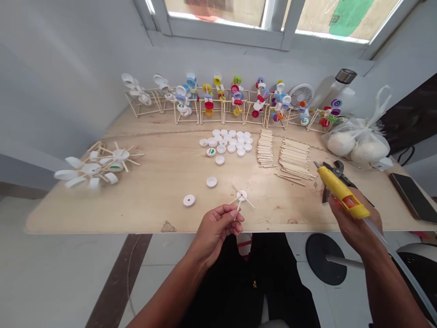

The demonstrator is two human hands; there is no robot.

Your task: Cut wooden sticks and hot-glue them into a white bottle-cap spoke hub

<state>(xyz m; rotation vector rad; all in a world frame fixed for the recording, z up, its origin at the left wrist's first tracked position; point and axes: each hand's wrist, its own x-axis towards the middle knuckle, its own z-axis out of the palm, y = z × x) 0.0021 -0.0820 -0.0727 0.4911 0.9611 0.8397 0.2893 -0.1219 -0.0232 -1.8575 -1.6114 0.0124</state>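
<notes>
Head view: left grip [215, 230] nearly closed, thumb and fingertips pinching the lower end of a wooden stick on a white cap-and-stick piece [241, 196]. Two more sticks crossing at the bottle cap, the whole piece just above and ahead of the grip, over the near part of the table [164, 214]; right grip [353, 225] wrapped shut around the handle of a yellow hot glue gun [341, 196], nozzle aimed up and left, away from the grip. Clear tube [385, 246] running from the gun's rear down past the right wrist.

Just ahead of the right grip, partly behind the gun: black-handled pliers [337, 169]. Ahead and left of the left grip: two loose white caps [211, 182]. Farther ahead of the left grip: cluster of white caps [225, 142]. Ahead of the space between grips: two piles of wooden sticks [293, 157]. Far left of the left grip: blurred pinwheel of white caps and sticks [95, 166]. Beyond both grips, along the wall: row of stick frames with colored caps [232, 102]. Beyond the right grip: small white fan [300, 95], bottle [336, 86], plastic bag of white round objects [357, 143]. Right of the right grip: black phone [413, 198].
</notes>
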